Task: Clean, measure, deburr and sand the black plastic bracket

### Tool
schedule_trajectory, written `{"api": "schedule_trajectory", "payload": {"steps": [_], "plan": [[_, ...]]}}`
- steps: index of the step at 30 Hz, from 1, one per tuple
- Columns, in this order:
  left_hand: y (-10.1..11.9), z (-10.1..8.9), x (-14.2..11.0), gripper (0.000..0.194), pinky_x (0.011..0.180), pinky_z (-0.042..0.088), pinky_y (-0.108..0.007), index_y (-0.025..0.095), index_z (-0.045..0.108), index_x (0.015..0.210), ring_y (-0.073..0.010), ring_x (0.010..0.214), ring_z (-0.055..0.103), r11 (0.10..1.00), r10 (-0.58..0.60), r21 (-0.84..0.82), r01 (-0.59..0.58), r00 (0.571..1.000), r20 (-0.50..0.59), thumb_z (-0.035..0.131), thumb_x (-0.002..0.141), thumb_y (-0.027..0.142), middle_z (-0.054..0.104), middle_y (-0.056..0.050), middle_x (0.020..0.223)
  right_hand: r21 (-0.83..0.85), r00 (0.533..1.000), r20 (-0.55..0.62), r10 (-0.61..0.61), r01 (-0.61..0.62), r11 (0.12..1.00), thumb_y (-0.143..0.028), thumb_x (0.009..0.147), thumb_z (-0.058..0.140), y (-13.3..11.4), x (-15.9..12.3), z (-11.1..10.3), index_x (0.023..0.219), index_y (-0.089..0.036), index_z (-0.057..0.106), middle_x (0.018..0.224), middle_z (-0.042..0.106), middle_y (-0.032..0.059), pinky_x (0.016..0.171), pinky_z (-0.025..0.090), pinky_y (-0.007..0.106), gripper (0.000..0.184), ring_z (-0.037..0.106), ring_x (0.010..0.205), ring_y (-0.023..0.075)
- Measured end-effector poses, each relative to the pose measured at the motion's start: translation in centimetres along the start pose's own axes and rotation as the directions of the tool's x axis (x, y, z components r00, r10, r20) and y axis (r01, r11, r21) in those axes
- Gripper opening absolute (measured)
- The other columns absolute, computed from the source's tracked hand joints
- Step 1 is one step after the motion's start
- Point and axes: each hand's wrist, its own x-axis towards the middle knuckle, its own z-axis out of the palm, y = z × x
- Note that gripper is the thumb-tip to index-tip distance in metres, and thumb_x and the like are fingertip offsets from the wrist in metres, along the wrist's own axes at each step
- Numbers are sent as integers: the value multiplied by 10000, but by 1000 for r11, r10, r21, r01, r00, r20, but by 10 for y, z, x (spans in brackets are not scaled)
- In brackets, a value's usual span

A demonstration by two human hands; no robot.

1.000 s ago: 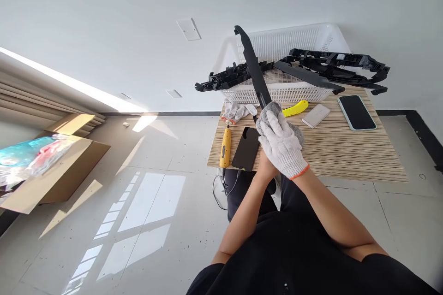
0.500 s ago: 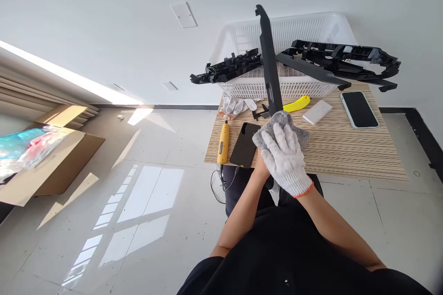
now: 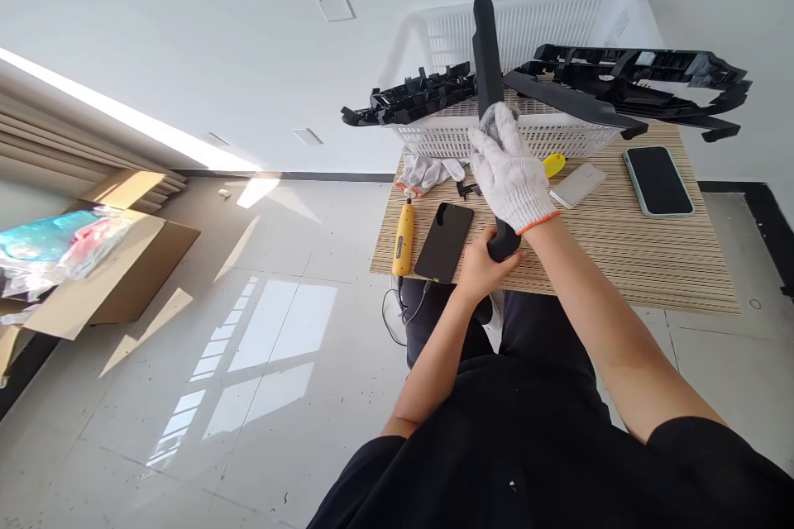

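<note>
A long black plastic trim piece [image 3: 487,41] points up and away from me, its far end over the white basket. My bare left hand [image 3: 482,266] is closed around its near end, just above the table edge. Farther along the piece, my right hand [image 3: 505,169], in a white knit glove with an orange cuff, presses a grey cloth [image 3: 495,122] onto it. Most of the cloth is hidden under the gloved fingers. Left of my hands lie a dark phone [image 3: 445,242] and a yellow corded rotary tool [image 3: 404,238].
Black plastic frames [image 3: 620,87] and clip-covered strips [image 3: 422,97] rest across the white basket [image 3: 589,132]. On the striped table [image 3: 651,264] are a spare glove [image 3: 428,172], black calipers [image 3: 465,188], a yellow handle [image 3: 554,164], a white box [image 3: 578,184] and a second phone [image 3: 658,180]. A cardboard box [image 3: 124,264] stands left.
My right hand has slid the cloth up along the trim piece, away from me. The near end and my left hand now show. The view has shifted slightly.
</note>
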Motion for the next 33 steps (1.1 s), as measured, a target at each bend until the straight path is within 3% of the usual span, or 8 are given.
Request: {"api": "schedule_trajectory", "payload": {"steps": [6, 8, 12, 16, 20, 24, 27, 33], "plan": [[-10, 2, -3, 736, 733, 580, -315, 239, 476, 1423, -193, 893, 707, 991, 24, -136, -21, 999, 22, 864, 814, 378, 695, -62, 1094, 31, 999, 14, 30, -30, 999, -292, 1059, 395, 6, 13, -8, 1591, -291, 534, 1791, 255, 38, 1183, 507, 505, 549, 406, 1581, 317], [-10, 2, -4, 714, 801, 590, -339, 251, 466, 1395, -208, 958, 715, 986, 60, -156, -62, 998, -19, 866, 821, 393, 691, -47, 1054, 33, 999, 8, 39, -39, 999, -301, 1062, 395, 6, 14, -7, 1584, -283, 542, 1799, 230, 52, 1187, 503, 496, 543, 431, 1564, 318], [-8, 1, -4, 600, 785, 551, -309, 243, 506, 1182, -165, 817, 688, 985, 79, -144, -100, 986, -148, 902, 765, 415, 675, 18, 907, 1, 999, -28, 28, -28, 1000, -304, 1072, 398, 0, 6, -7, 1561, -224, 562, 1785, 260, 99, 1124, 540, 540, 522, 470, 1516, 370], [-9, 1, -4, 476, 757, 524, -283, 229, 545, 1048, -155, 781, 666, 992, 72, -89, -89, 981, -179, 877, 735, 366, 674, 32, 853, -69, 999, 22, -45, 47, 997, -311, 1099, 368, -9, -25, -13, 1590, -189, 516, 1767, 293, 135, 1082, 568, 502, 528, 408, 1552, 367], [-15, 2, -2, 459, 876, 549, -330, 209, 618, 1075, -225, 986, 705, 991, 86, -89, -103, 980, -179, 857, 709, 352, 742, -29, 976, -58, 994, 95, -53, 59, 997, -289, 1085, 422, -14, -70, -18, 1614, -213, 501, 1764, 306, 117, 1134, 547, 461, 540, 376, 1587, 352], [-15, 1, -2, 280, 876, 565, -360, 217, 646, 988, -242, 989, 690, 978, 33, -200, -62, 989, -146, 815, 805, 344, 758, -65, 966, -64, 990, 127, -66, 74, 995, -256, 1082, 386, -24, -115, -27, 1589, -151, 540, 1721, 384, 164, 1203, 487, 492, 541, 477, 1522, 353], [-11, -2, -2, 145, 811, 551, -352, 236, 576, 831, -215, 881, 645, 976, -39, -217, 8, 989, -140, 671, 919, 301, 700, -51, 868, -136, 976, 190, -102, 129, 982, -258, 1052, 441, -37, -142, -39, 1559, -91, 567, 1680, 440, 208, 1199, 456, 604, 548, 496, 1481, 430], [-15, -4, 4, 98, 822, 540, -370, 280, 575, 818, -213, 840, 610, 981, -108, -173, 87, 988, -114, 624, 878, 222, 661, -17, 854, -173, 957, 285, -54, 107, 979, -362, 1052, 468, -56, -158, -42, 1496, -19, 617, 1598, 531, 249, 1090, 492, 679, 580, 457, 1462, 558]]}}
